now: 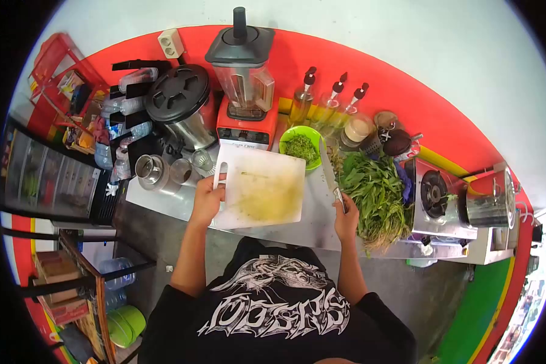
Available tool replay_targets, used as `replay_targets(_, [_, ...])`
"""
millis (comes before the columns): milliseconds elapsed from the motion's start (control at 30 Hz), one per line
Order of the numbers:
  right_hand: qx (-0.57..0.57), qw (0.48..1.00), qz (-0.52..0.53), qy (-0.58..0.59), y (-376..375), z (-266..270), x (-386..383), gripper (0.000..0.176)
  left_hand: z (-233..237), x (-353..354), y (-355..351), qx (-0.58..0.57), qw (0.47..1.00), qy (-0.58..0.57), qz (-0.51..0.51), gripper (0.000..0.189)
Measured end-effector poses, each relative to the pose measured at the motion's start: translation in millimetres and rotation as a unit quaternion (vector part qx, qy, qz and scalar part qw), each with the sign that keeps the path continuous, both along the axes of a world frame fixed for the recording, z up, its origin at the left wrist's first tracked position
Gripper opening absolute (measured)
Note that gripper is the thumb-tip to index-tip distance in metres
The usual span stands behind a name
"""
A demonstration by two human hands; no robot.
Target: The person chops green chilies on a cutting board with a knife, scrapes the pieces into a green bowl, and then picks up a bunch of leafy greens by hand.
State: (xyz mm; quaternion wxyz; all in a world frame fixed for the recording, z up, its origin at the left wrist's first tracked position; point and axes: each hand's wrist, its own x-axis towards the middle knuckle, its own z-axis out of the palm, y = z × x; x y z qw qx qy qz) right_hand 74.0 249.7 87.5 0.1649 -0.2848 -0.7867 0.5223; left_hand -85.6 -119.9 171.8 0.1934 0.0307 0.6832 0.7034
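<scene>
My left hand [207, 202] is closed round the handle end of a white cutting board [267, 173], which is tilted toward me and stained yellow-green with a few bits of green on it. In my right hand [346, 219] is a large kitchen knife [329, 170], its blade pointing up and away from me, close to the bowl's right side. Beyond the board's upper right corner sits a lime-green bowl [312, 162] with chopped greens [301, 147] inside. A big heap of leafy greens with roots [376, 197] lies to the right of the knife.
A red blender [242, 124] stands behind the board. Oil bottles [301, 100] line the back wall. At right is a gas stove [434, 194] with a metal pot [490, 203]. Left are a steel canister with black lid [179, 100] and glass cups [182, 171].
</scene>
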Motion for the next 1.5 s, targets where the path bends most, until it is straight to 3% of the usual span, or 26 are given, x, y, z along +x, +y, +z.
replay_targets(133, [-0.038,0.997,-0.046,-0.046,-26,6,18,0.034,-1,-11,2,-0.002,0.999,-0.027,-0.029,0.049])
replay_targets(233, [-0.060,0.995,-0.085,-0.004,-46,4,35,0.033,-24,-21,5,0.020,0.993,-0.070,-0.088,0.053])
replay_targets(300, [0.032,0.996,-0.082,-0.017,-59,16,48,0.032,-30,-23,15,0.041,0.986,-0.098,-0.132,0.054])
replay_targets(367, [0.050,0.992,-0.107,-0.045,-79,36,60,0.032,-32,-18,30,0.063,0.976,-0.130,-0.165,0.055])
replay_targets(433, [0.220,0.972,-0.068,-0.046,-95,40,74,0.036,-34,-13,40,0.067,0.966,-0.159,-0.195,0.055])
replay_targets(633, [0.208,0.964,-0.105,-0.131,-119,20,103,0.042,-54,-4,59,0.066,0.946,-0.182,-0.260,0.050])
replay_targets(967, [0.216,0.965,-0.078,-0.129,-114,-24,92,0.054,-109,12,72,0.062,0.965,-0.165,-0.196,0.045])
replay_targets(1033, [0.210,0.966,-0.065,-0.135,-115,-32,87,0.056,-115,14,69,0.046,0.965,-0.154,-0.207,0.047])
replay_targets(1133, [0.189,0.966,-0.071,-0.164,-113,-35,80,0.061,-112,16,70,0.038,0.979,-0.165,-0.115,0.051])
replay_targets(1233, [0.185,0.966,-0.068,-0.168,-110,-34,78,0.063,-124,6,62,0.044,0.979,-0.137,-0.143,0.053])
replay_targets(1300, [0.195,0.961,-0.056,-0.187,-104,-34,76,0.066,-136,-7,53,-0.024,0.971,-0.109,-0.214,0.058])
replay_targets(1400, [0.174,0.964,-0.036,-0.198,-91,-31,76,0.063,-118,-4,60,-0.083,0.974,-0.164,-0.133,0.075])
replay_targets(1500, [0.128,0.977,-0.018,-0.167,-66,-33,80,0.059,-126,-14,60,-0.094,0.973,-0.187,-0.101,0.076])
